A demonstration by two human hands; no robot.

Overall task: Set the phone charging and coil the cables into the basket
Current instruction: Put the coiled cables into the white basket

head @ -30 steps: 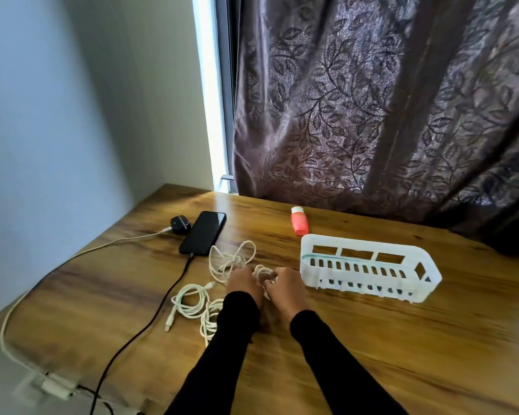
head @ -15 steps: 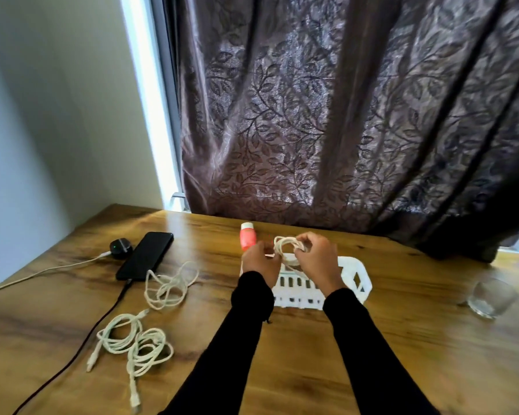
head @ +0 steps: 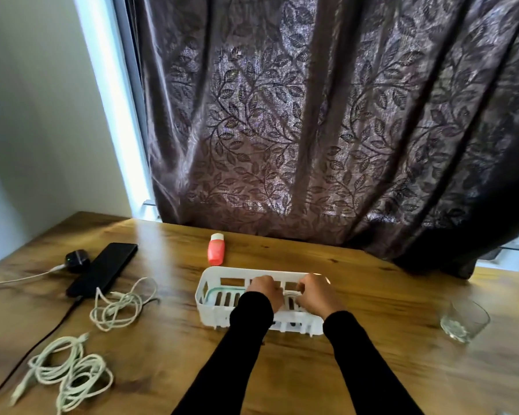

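**Coil goes down into the basket**

Both hands have dropped since half a second ago: the small white coil they held up above the basket is now down inside it. Left hand (head: 266,290) and right hand (head: 314,293) sit side by side within the white slotted basket (head: 210,307), fingers curled down around the coiled cable (head: 291,294), of which only a sliver of white shows between them. Black sleeves run back toward the near edge of the table (head: 372,295).

That basket stands about mid-table, a little toward the far edge. Just behind it, near the curtain (head: 312,130), an orange bottle with a white cap (head: 216,249) lies on the wood.

Over toward the table's left side, the black phone (head: 102,269) lies flat with a dark cable (head: 42,339) running from its near end toward the near-left corner. A small black plug (head: 77,260) sits just beside the phone's left edge, a white lead (head: 18,278) trailing off the left edge. Two white cables are still loose: a tangled one (head: 120,307) just in front of the phone, and a bigger loose bundle (head: 69,369) close to the near-left corner.

A glass tumbler (head: 465,320) stands near the right edge, well apart from the basket.
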